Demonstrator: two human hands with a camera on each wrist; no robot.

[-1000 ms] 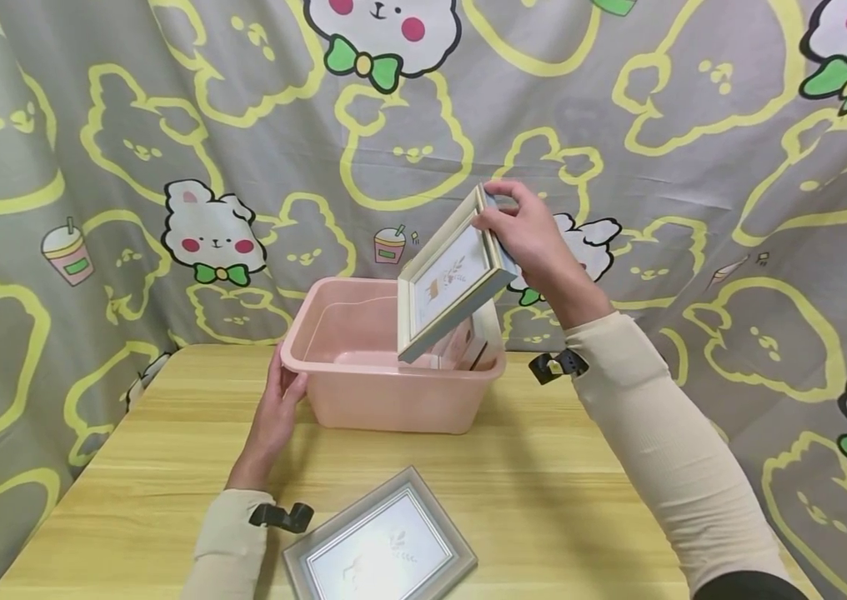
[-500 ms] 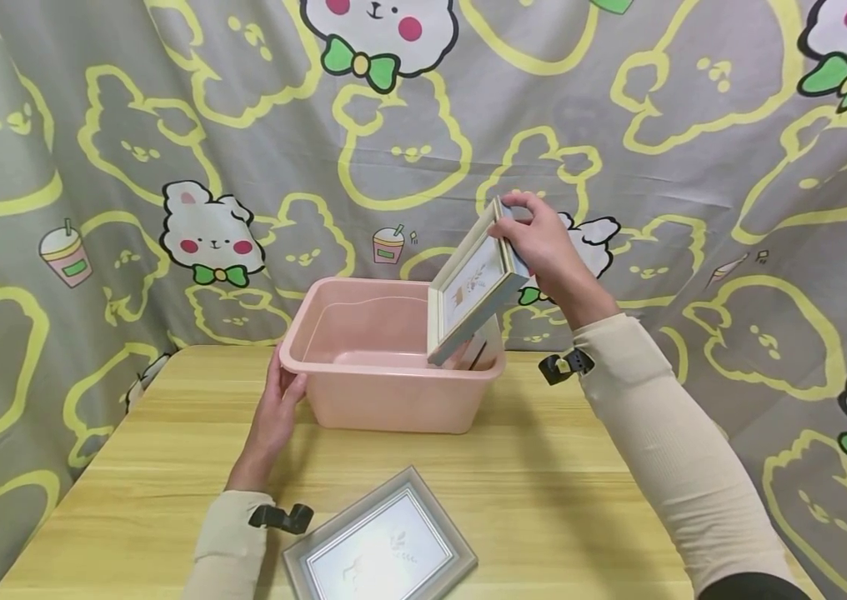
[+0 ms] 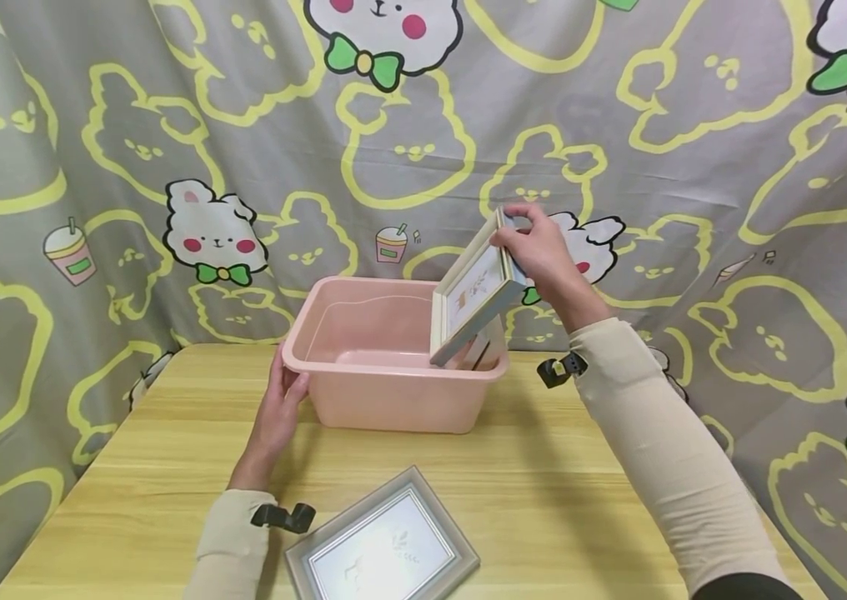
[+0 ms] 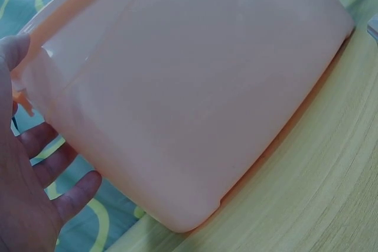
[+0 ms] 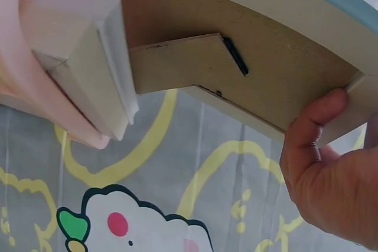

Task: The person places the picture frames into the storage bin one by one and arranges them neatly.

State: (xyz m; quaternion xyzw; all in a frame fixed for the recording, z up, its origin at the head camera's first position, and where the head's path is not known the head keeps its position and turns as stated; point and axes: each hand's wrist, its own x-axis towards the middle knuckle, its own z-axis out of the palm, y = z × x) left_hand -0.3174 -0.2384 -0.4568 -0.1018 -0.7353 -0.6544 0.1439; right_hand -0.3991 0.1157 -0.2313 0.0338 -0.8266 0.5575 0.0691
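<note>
My right hand [image 3: 539, 260] pinches the upper right edge of a cream picture frame [image 3: 478, 287] with blue-grey sides. The frame leans at a slant, its lower edge down inside the right half of a pink plastic tub [image 3: 397, 404]. From the right wrist view, its brown back shows a stand leg [image 5: 177, 57], and my fingers curl over the border. Behind it, a second, white-edged frame [image 5: 77, 57] stands against the tub's right end, mostly hidden in the head view. My left hand [image 3: 277, 417] holds the tub's front left corner under the rim, thumb against the front [image 4: 32, 187].
A grey-silver picture frame [image 3: 442, 517] lies face up near me on the wooden table [image 3: 543, 500], glare on its glass. A patterned grey curtain [image 3: 281, 125] hangs close behind the tub and at both sides.
My right hand has moved right and down with the cream frame, bringing it nearer the tub's right end; this last half second it moved only slightly. The left hand and tub stay in place.
</note>
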